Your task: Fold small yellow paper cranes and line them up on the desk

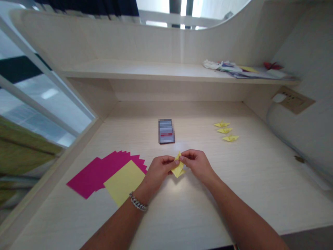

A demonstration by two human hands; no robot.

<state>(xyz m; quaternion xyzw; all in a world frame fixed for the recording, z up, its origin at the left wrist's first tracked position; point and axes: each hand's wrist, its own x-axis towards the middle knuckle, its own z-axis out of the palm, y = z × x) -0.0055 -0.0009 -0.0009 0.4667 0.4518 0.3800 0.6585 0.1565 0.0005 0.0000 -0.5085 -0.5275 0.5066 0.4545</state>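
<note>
Pinching the folded yellow paper [178, 171] over the desk [182, 218], my left hand [159, 169] and right hand [199, 164] hold thumbs and fingertips closed on it. Left of my hands, a yellow sheet [125, 182] overlaps fanned magenta sheets [111, 169]. Beyond lies a rectangular device [166, 131]; to its right, three folded yellow pieces [224, 131]. Behind, a shelf [156, 71] carries papers [234, 69].

Folded paper [178, 171] partly behind hands [160, 169] [199, 164]
</note>
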